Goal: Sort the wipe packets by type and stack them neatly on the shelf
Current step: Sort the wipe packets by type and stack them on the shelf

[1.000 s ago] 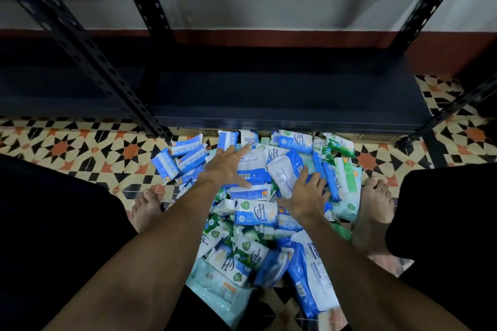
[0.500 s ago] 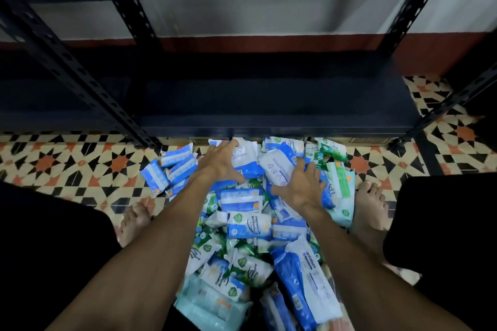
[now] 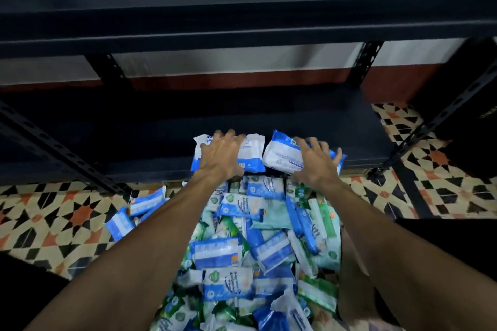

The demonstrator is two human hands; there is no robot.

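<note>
A heap of blue, white and green wipe packets (image 3: 255,250) lies on the tiled floor between my legs. My left hand (image 3: 220,154) grips a white and blue packet (image 3: 251,152) from above, over the front edge of the dark lower shelf (image 3: 134,137). My right hand (image 3: 314,162) holds a second white and blue packet (image 3: 281,154), tilted, just right of the first. The two packets sit side by side, almost touching. The fingers of both hands are spread and curved over the packets. The hands are blurred by motion.
The upper shelf board (image 3: 242,21) hangs low overhead. Perforated black uprights stand at the front left (image 3: 53,153) and front right (image 3: 430,126). Several blue packets (image 3: 134,212) lie apart on the left of the heap. A black object (image 3: 470,115) stands at the right.
Both hands have lifted a white and blue packet each out of the heap and carried them forward over the lower shelf's front edge. The view has tilted closer to the shelf.
</note>
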